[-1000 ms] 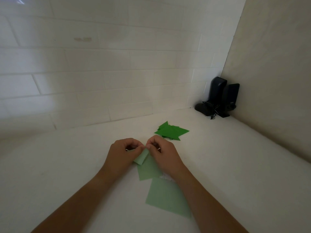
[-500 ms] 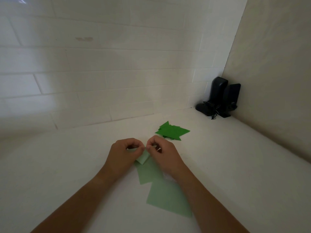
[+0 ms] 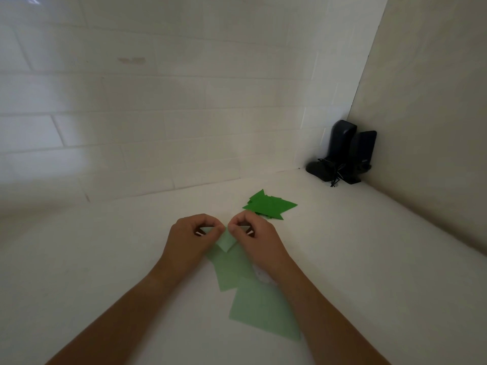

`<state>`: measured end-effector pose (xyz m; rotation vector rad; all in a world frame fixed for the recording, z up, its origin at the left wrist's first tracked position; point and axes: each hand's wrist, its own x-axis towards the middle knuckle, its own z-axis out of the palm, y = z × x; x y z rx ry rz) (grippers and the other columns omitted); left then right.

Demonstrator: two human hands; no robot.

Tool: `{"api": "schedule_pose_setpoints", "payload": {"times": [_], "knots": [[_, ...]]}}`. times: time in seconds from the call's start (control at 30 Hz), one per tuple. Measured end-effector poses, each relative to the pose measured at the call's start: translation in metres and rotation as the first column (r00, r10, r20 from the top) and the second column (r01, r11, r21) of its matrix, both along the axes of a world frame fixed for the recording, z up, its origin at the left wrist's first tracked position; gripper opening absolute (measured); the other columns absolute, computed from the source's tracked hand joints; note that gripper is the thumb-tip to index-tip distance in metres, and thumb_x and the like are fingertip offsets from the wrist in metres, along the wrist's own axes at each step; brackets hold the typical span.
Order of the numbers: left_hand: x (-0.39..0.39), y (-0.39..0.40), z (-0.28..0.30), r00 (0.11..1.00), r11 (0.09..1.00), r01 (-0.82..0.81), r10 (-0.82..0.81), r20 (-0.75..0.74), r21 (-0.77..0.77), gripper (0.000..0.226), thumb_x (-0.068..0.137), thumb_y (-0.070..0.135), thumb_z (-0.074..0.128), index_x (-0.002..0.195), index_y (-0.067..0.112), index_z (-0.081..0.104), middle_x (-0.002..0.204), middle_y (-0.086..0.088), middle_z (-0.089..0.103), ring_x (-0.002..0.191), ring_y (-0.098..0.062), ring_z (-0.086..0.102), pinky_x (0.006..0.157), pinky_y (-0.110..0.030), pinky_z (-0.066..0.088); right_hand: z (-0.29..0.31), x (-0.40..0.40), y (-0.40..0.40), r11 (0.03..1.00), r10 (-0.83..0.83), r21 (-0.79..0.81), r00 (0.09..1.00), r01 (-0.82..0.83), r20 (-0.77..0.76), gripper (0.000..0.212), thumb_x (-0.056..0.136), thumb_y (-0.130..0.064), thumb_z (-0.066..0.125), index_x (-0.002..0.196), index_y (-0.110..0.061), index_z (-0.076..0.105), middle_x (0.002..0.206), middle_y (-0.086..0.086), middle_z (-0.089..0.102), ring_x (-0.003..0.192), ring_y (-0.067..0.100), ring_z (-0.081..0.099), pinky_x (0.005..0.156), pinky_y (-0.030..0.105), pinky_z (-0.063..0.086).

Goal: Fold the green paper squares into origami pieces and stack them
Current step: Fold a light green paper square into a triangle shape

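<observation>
A small light green paper piece hangs point-down between my two hands, just above the table. My left hand pinches its left corner and my right hand pinches its right corner, fingers curled. Below them lie two flat light green squares, one overlapping the other. Behind my right hand sits a stack of dark green folded triangles.
The white table meets a white tiled wall at the back and a beige wall on the right. Two black speakers with cords stand in the far right corner.
The paper piece between my fingers has turned from slanted to point-down and symmetric. My hands stay close together in the same spot.
</observation>
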<state>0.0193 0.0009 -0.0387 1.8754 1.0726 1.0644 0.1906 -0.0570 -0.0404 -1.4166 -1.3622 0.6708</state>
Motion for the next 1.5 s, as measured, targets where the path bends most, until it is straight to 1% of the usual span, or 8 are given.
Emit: {"api": "schedule_pose_setpoints", "payload": {"times": [0.23,0.4,0.6,0.7,0.9,1.1,1.37,1.5], "knots": [[0.0020,0.0002,-0.0005,0.999,0.999,-0.032,0.032,0.029,-0.012,0.013,0.089,0.017,0.078,0.080,0.027,0.079,0.075,0.009,0.075,0.067,-0.008,0.066,0.065,-0.017,0.050,-0.0018,0.0010,0.0019,0.999,-0.042,0.029,0.997,0.040,0.061,0.012,0.099,-0.015,0.064,0.088,-0.018,0.065,0.086,-0.006,0.066,0.077,0.003,0.055,0.068,0.018,0.044],[0.0009,0.0000,0.0006,0.994,0.996,-0.083,0.085,0.068,-0.039,0.013,0.088,0.017,0.079,0.078,0.025,0.079,0.068,0.005,0.073,0.066,-0.005,0.064,0.063,-0.011,0.045,-0.0030,0.0032,0.0041,0.998,-0.068,0.023,0.995,0.067,0.074,0.013,0.100,-0.015,0.063,0.087,-0.018,0.064,0.084,-0.010,0.063,0.076,0.000,0.053,0.069,0.013,0.041],[-0.0018,-0.0033,0.0050,0.988,0.994,-0.054,0.067,0.139,-0.098,0.012,0.084,0.013,0.082,0.076,0.021,0.081,0.069,0.000,0.075,0.067,-0.007,0.067,0.069,-0.015,0.051,-0.0040,0.0039,0.0061,0.991,-0.132,0.034,0.991,0.133,-0.009,0.013,0.100,-0.015,0.064,0.089,-0.022,0.066,0.086,-0.012,0.066,0.076,-0.002,0.056,0.069,0.014,0.045],[-0.0020,-0.0039,0.0052,0.985,0.994,-0.060,0.074,0.153,-0.096,0.012,0.085,0.011,0.081,0.076,0.019,0.081,0.069,-0.002,0.075,0.068,-0.012,0.069,0.069,-0.016,0.052,-0.0067,0.0056,0.0082,0.987,-0.155,0.020,0.987,0.157,-0.052,0.011,0.100,-0.014,0.063,0.092,-0.021,0.067,0.087,-0.011,0.067,0.075,0.000,0.057,0.074,0.026,0.052],[0.0018,-0.0037,0.0040,0.998,0.997,-0.040,0.043,0.052,-0.066,0.013,0.093,0.018,0.073,0.086,0.025,0.083,0.082,0.011,0.079,0.083,-0.011,0.073,0.079,-0.025,0.055,-0.0034,0.0053,0.0043,0.995,-0.080,0.055,0.997,0.080,0.009,0.013,0.098,-0.011,0.065,0.092,-0.021,0.070,0.090,-0.012,0.069,0.079,-0.001,0.057,0.073,0.013,0.043],[0.0001,-0.0029,0.0027,0.994,0.996,-0.049,0.055,0.092,-0.073,0.014,0.093,0.014,0.075,0.088,0.024,0.083,0.084,0.015,0.079,0.083,0.001,0.072,0.074,-0.008,0.051,-0.0069,0.0050,0.0060,0.993,-0.116,-0.003,0.989,0.116,-0.092,0.020,0.099,-0.014,0.063,0.113,-0.028,0.065,0.093,-0.003,0.069,0.080,0.005,0.062,0.081,0.031,0.055],[0.0007,-0.0014,0.0000,0.997,0.995,0.071,-0.069,0.046,-0.064,0.012,0.088,0.015,0.080,0.091,0.026,0.080,0.078,0.008,0.076,0.071,0.000,0.065,0.065,-0.011,0.047,-0.0031,0.0026,0.0015,0.999,0.000,0.032,0.997,0.003,-0.072,0.029,0.095,-0.013,0.072,0.120,-0.027,0.064,0.090,-0.003,0.071,0.084,0.009,0.066,0.082,0.026,0.053],[-0.0009,0.0038,-0.0011,0.992,0.996,0.060,-0.053,0.112,-0.062,0.015,0.087,0.012,0.080,0.090,0.026,0.081,0.079,0.000,0.076,0.073,-0.006,0.066,0.066,-0.014,0.048,-0.0044,0.0032,0.0036,0.999,-0.042,0.008,0.996,0.043,-0.081,0.017,0.093,-0.020,0.076,0.106,-0.024,0.066,0.085,-0.005,0.072,0.079,0.008,0.067,0.072,0.018,0.050]]}}
